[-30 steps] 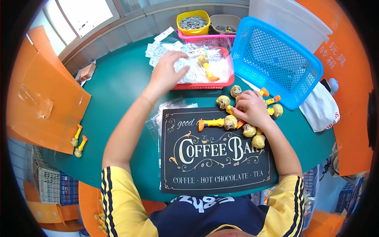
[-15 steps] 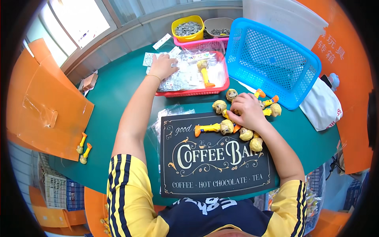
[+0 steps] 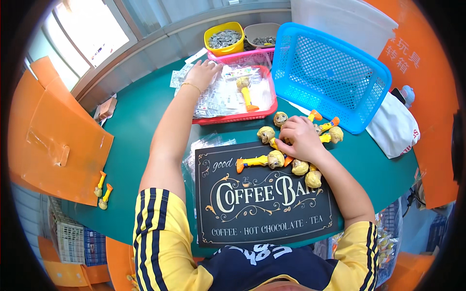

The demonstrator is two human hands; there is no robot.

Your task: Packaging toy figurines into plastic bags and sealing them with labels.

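Note:
My left hand (image 3: 203, 73) lies over the far left of a red basket (image 3: 235, 118), its fingers stretched toward printed slips (image 3: 178, 77) and clear plastic bags (image 3: 224, 99). One toy figure (image 3: 246, 94) with a yellow body and orange foot rests on those bags. Lower right, my right hand (image 3: 303, 140) has its fingers curled down around a toy figure, most of which it hides. Several similar figures surround it, including one lying sideways (image 3: 257, 161) on a dark printed mat (image 3: 264, 228) and one with its head (image 3: 266, 134) near my fingers.
A large blue basket (image 3: 332, 77) leans at the back right beside a white cloth (image 3: 395, 128). Behind the red basket, a yellow tub (image 3: 225, 50) and a beige tub (image 3: 261, 33) hold small pieces. An orange panel (image 3: 58, 140) stands left, near two more figures (image 3: 100, 184).
My left hand has reached slightly farther back over the slips, its fingers now more stretched out. My right hand stays among the figures. The whole view has shifted slightly.

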